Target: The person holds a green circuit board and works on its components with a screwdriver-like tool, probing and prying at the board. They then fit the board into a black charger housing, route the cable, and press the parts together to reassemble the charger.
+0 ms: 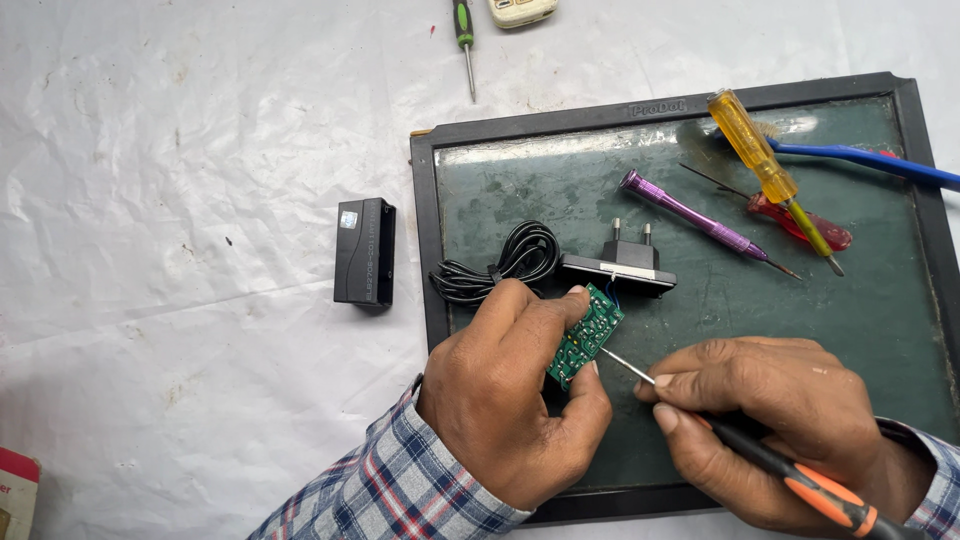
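Single head view, steep downward look.
Close over dark framed mat (455,200) on white sheet (180,150); person's forearms enter from bottom edge.

A white sheet (150,150) covers the tabletop. On it lies a dark framed mat (880,320). On the mat: a yellow screwdriver (765,165) lying across a blue brush (870,160), a red-handled tool (800,222) beneath it, and a purple driver (690,217) beside. Left of the mat sits a black case (364,251). At the top edge, a green screwdriver (465,40) and a cream device (522,10). A red box (15,490) shows at bottom left.
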